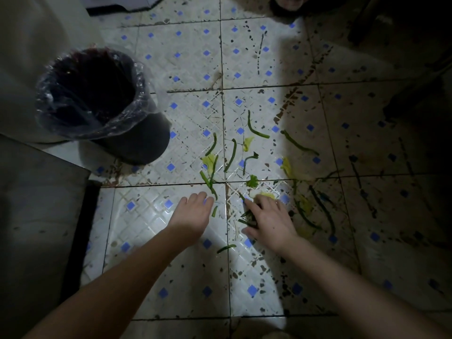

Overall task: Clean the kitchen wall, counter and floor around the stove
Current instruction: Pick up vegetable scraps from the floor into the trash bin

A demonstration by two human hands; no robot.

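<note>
Two bare forearms are extended from the bottom edge over a tiled floor [171, 69] of pale tiles set with small blue diamonds and spattered with dark specks. The left hand [193, 214] is held palm down, low over the tile, its fingers loosely together and slightly curled, with nothing gripped; a short green scrap [214, 211] is seen just beside its fingertips. The right hand [271, 221] is laid on the floor with fingers spread, and dark green stems [247, 217] are pressed under its fingers [252, 205]; whether they are pinched cannot be told. One short green piece [226, 248] is seen lying between the two wrists.

Just beyond the hands, vegetable scraps are scattered across the tile joints: a small leafy sprig [252, 181], yellowed leaf pieces [209, 160], and several long green stalks [233, 155]. More stalks [322, 209] are spread to the right of the right hand, in the dimmer part of the floor, where the dirt is heavier.

Farther off and to the left, a dark waste bin [137, 140] is stood on the floor, lined with a clear plastic bag [97, 126] folded over its rim; its inside is too dark to be made out. A pale cabinet side [36, 45] is seen behind the bin, and a grey surface [36, 204] is at the near left. The far right is lost in shadow.
</note>
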